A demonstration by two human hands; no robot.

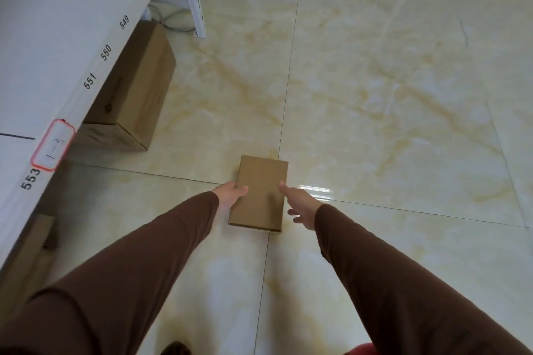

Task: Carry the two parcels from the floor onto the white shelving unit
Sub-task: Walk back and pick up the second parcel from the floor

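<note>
The small cardboard parcel (261,192) lies flat on the tiled floor (389,95), over a joint between tiles, just off the front edge of the white shelving unit (43,37); it seems not yet lifted, so the carrying is all still to do, as far as I can judge; the left hand (230,192) clasps its left edge, thumb on top; the right hand (300,204) is spread open, thumb on the lid, not gripping; a larger box (135,89) sits under the shelf edge.

Storeroom or parcel depot: white shelving unit (43,46) edged with slot numbers, cardboard cartons (135,89) beneath, tiled floor (375,124).
</note>
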